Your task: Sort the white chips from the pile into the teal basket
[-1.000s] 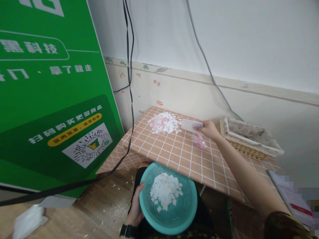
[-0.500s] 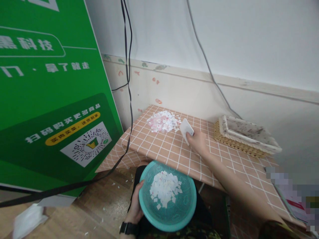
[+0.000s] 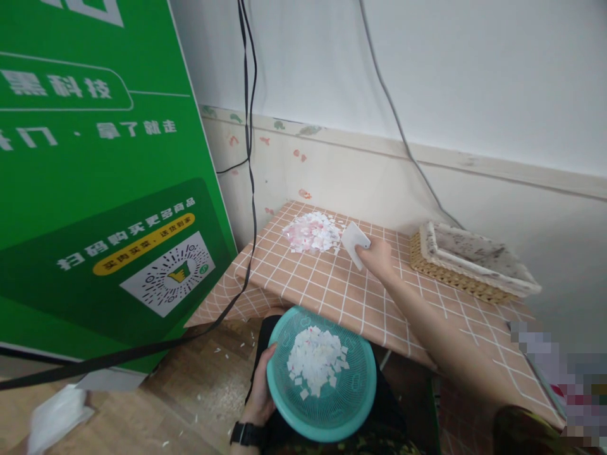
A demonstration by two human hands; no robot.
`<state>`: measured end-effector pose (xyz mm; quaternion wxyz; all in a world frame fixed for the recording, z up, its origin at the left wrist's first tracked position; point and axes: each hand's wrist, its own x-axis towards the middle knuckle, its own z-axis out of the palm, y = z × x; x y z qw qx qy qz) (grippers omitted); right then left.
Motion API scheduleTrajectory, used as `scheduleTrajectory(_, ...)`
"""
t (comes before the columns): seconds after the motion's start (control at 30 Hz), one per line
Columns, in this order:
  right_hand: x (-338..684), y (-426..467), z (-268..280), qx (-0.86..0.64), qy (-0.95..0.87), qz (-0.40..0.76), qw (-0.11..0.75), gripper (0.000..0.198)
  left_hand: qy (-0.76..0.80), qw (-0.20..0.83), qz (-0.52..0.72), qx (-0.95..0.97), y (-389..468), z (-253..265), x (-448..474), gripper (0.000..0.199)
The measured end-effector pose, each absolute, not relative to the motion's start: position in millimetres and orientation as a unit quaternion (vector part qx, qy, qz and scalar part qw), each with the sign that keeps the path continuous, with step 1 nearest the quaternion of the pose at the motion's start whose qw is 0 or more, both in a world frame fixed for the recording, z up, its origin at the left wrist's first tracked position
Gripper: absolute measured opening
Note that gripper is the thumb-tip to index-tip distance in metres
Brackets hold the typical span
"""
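My left hand [image 3: 262, 390] grips the left rim of a teal plastic colander [image 3: 353, 404], which rests over my lap below the table edge. Inside it lies a heap of small white paper scraps [image 3: 317, 360]. Over the table, my right hand [image 3: 378, 258] is closed on a flat white scraper-like card [image 3: 353, 241], held tilted with thumb on its face. Just left of the card, a pile of white and pinkish paper scraps [image 3: 313, 232] is spread on the checked tablecloth. The fingers of my right hand are partly hidden behind the card.
A cloth-lined wicker basket [image 3: 474, 265] stands on the table [image 3: 313, 278] to the right, by the wall. A tall green panel [image 3: 109, 189] rises at the left, with a black strap [image 3: 253, 215] hanging before it. Scraps and a white bag [image 3: 59, 417] lie on the floor.
My right hand and the card have shifted slightly toward the back of the table, close to the pile. The colander stays in my left hand. The whole view has shifted a little.
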<state>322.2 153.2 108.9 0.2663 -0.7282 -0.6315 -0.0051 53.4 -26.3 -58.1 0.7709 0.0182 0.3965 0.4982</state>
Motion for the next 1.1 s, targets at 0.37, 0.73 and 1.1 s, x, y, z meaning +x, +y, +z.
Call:
scheduleTrajectory(0.37,315,140,107,-0.718,-0.63,0.005,0.296,0.032,0.392,0.774,0.496,0.017,-26,-59,53,0.022)
scheduleTrajectory(0.73,322,139,121,-0.641,-0.712,0.09,0.273,0.027,0.398,0.774,0.492,0.019,-26,-59,53,0.023)
scheduleTrajectory(1.1,328,140,124,-0.682,-0.689,0.028,0.243,0.027,0.387,0.776,0.497,0.019,-27,-61,52,0.023)
